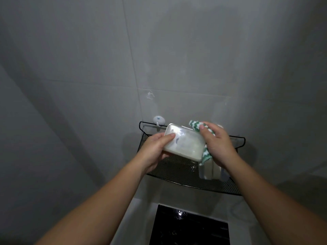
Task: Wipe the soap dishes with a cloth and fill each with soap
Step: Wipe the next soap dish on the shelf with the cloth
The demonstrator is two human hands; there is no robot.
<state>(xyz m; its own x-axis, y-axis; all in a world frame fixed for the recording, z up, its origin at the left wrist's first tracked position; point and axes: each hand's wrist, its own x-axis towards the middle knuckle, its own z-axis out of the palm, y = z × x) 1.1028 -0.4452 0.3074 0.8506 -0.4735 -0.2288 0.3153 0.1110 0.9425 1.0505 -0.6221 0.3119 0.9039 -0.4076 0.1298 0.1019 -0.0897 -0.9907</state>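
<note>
A translucent white soap dish [185, 142] is held tilted above the black mesh shelf [178, 174]. My left hand [155, 149] grips its left end, thumb on top. My right hand [217, 142] holds a green-and-white striped cloth [194, 125] against the dish's right end; part of the cloth hangs below the hand. Whether anything lies inside the dish I cannot tell.
The wire-rimmed shelf is fixed to a grey tiled wall. A white object [210, 171] stands on the shelf's right part under my right hand. A white wall hook [158, 120] sits at the shelf's upper left. Below lies a dark rectangular opening [189, 227].
</note>
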